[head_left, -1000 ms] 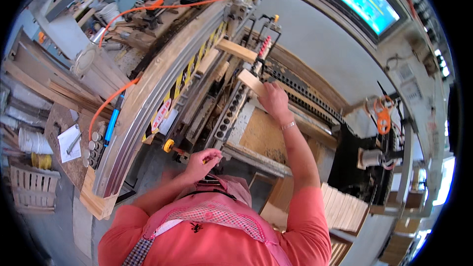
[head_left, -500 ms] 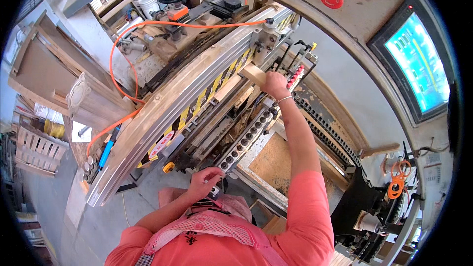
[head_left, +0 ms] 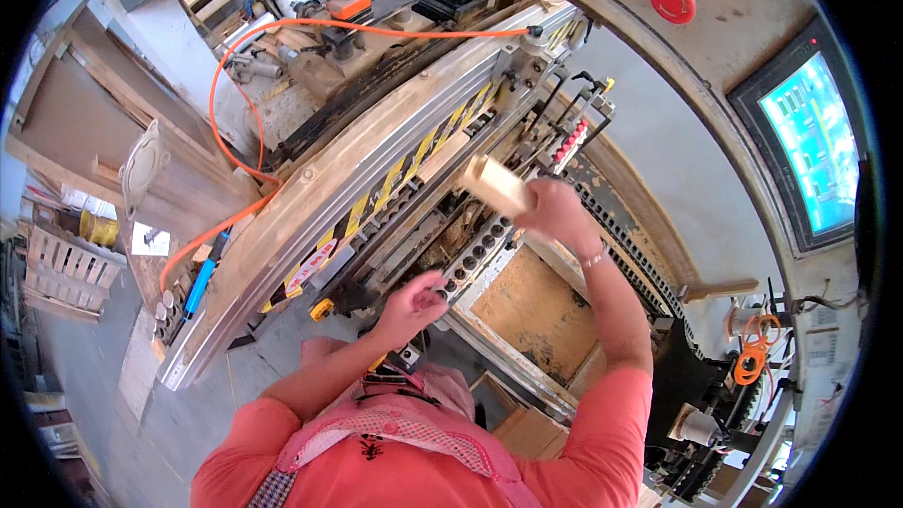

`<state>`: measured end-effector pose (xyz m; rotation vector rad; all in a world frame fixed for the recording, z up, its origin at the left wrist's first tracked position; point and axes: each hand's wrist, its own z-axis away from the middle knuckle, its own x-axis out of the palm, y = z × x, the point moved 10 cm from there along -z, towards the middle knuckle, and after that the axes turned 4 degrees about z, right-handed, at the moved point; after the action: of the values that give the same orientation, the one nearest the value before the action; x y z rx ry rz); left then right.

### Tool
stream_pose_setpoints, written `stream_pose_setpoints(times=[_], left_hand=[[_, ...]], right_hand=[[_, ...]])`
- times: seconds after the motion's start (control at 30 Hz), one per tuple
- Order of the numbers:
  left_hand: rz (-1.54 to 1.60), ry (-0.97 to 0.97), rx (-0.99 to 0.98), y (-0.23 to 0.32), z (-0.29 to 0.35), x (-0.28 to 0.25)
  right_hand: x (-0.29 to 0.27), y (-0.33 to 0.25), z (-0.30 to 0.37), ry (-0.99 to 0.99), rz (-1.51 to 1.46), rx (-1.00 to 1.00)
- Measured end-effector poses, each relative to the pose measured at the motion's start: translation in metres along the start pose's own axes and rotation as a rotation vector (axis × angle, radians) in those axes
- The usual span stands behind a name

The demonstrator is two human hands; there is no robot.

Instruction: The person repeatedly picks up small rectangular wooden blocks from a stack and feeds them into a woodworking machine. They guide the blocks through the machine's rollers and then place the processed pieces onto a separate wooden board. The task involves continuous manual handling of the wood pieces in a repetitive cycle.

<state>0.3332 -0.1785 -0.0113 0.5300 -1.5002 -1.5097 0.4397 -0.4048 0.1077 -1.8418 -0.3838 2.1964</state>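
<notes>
My right hand (head_left: 559, 212) grips a short, pale wooden block (head_left: 497, 188), which is slightly smeared by motion. The block is raised over the machine bed and has a notch or step at its far end. A second pale wooden piece (head_left: 442, 158) lies along the striped guard of the machine, left of the held block. Beside the near end of the row of round black holes (head_left: 467, 263), my left hand (head_left: 414, 307) has its fingers loosely bent and apart, with nothing seen in them.
A long metal beam with a yellow-black striped edge (head_left: 414, 165) runs diagonally on the left. An orange hose (head_left: 376, 28) loops above it. At the right are a control panel with a lit screen (head_left: 811, 143) and a red stop button (head_left: 673, 1). A sawdust-covered tray (head_left: 536, 306) lies below.
My right hand has drawn the wooden block away from the striped guard, back toward me and to the right. My left hand has risen from near my waist toward the row of holes, its fingers spreading.
</notes>
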Motion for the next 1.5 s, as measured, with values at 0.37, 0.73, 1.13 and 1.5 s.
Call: stream_pose_setpoints(times=[0.37, 0.73, 1.13, 1.5], left_hand=[[0.039, -0.041, 0.128, 0.026, -0.029, 0.032], [-0.095, -0.034, 0.308, 0.021, 0.021, -0.003], [-0.053, -0.031, 0.231, 0.008, 0.017, -0.007], [-0.344, -0.203, 0.209, 0.019, 0.019, 0.009]], right_hand=[[0.06, -0.079, 0.057, -0.188, -0.37, -0.235], [0.013, 0.055, -0.084, 0.136, 0.384, 0.154], [0.036, 0.065, -0.121, 0.174, 0.353, 0.183], [0.034, 0.066, -0.104, 0.287, 0.359, 0.116]])
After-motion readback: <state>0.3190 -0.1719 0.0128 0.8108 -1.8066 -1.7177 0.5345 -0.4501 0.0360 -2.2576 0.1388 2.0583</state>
